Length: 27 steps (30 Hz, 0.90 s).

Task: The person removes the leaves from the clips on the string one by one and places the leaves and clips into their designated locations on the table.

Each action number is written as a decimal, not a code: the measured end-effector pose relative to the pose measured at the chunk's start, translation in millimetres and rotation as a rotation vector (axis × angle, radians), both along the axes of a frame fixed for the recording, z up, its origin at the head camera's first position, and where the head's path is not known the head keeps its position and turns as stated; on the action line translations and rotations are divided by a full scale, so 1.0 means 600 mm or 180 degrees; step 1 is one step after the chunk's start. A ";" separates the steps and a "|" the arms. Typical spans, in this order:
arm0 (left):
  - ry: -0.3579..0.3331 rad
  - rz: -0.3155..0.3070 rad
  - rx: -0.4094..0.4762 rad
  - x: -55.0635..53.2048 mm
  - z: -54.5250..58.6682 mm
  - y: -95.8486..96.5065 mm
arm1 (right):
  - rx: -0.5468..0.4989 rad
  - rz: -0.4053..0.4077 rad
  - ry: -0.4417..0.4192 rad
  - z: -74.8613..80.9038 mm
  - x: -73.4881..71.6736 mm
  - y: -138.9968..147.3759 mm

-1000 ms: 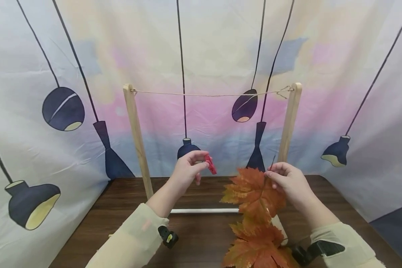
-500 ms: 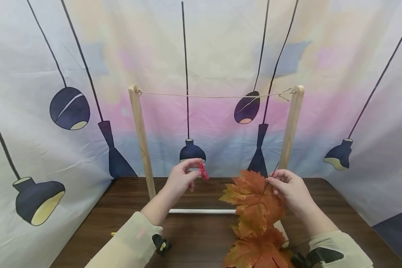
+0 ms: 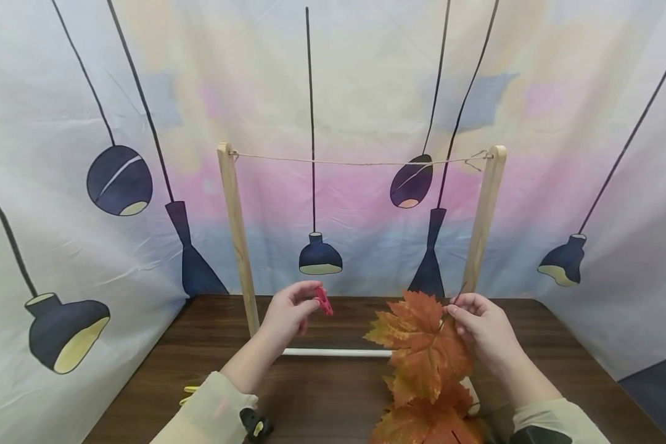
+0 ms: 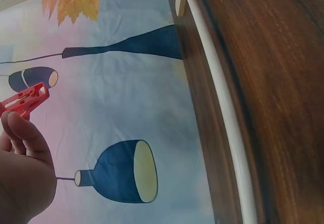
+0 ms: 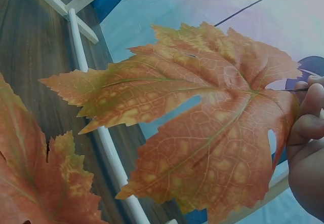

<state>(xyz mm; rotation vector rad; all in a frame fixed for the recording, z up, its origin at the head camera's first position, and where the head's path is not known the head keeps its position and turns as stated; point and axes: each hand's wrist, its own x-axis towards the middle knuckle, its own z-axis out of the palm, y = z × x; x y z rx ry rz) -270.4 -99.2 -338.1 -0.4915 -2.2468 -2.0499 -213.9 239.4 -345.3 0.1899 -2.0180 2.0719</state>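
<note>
Between thumb and fingertips my left hand [image 3: 284,314] pinches a red clothespin [image 3: 324,301], held above the table. In the left wrist view the clothespin [image 4: 29,100] juts past the fingertips. My right hand [image 3: 485,324] pinches the thin stem of an orange maple leaf [image 3: 424,345], apparently artificial, which hangs to the left of the fingers. Lower down, a second orange leaf [image 3: 427,422] is partly cut off by the frame; whether the two are joined cannot be seen. Beyond both hands, a string [image 3: 355,163] runs between two wooden posts.
The left wooden post [image 3: 237,240] and right wooden post [image 3: 484,222] rise from a frame with a white crossbar [image 3: 338,353] low down. Something yellow [image 3: 190,390] lies beside the left sleeve on the brown table [image 3: 322,394]. A lamp-printed cloth [image 3: 361,74] hangs behind.
My left hand has come down and leftward with the clothespin. The right hand and the leaf have sunk slightly. The head view has shifted a little, uncovering more of the yellow thing.
</note>
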 end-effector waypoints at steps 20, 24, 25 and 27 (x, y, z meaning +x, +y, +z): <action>-0.0134 0.0051 0.0179 0.011 -0.042 -0.044 | -0.0457 0.0082 0.0020 -0.038 0.006 0.007; -0.0129 0.0073 0.0133 0.013 -0.049 -0.051 | -0.0488 0.0047 0.0000 -0.046 0.009 0.009; -0.0130 0.0082 0.0133 0.013 -0.051 -0.052 | -0.0506 0.0042 -0.0009 -0.047 0.009 0.009; -0.0141 0.0099 0.0136 0.014 -0.054 -0.056 | -0.0551 0.0040 -0.0027 -0.051 0.012 0.010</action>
